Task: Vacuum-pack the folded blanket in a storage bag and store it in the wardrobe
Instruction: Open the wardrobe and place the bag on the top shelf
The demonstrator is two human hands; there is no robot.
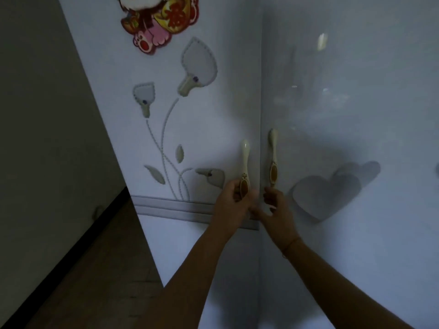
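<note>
Against wardrobe doors (pixel 213 119), gripping upright left handle (pixel 245 157) with left hand (pixel 234 201), curling right hand (pixel 277 208) just beneath right handle (pixel 273 157), hold unclear.

wardrobe (pixel 332 233): pale and glossy, two doors right in front of you, their edges meeting along a vertical seam.
left door (pixel 209 129): raised flower pattern, with a grey band across it lower down.
right door (pixel 368 103): two overlapping hearts.
left handle (pixel 244 157): slim, cream, upright, amber oval at its lower end, just left of the seam.
right handle (pixel 273 150): same make, just right of the seam.
</note>
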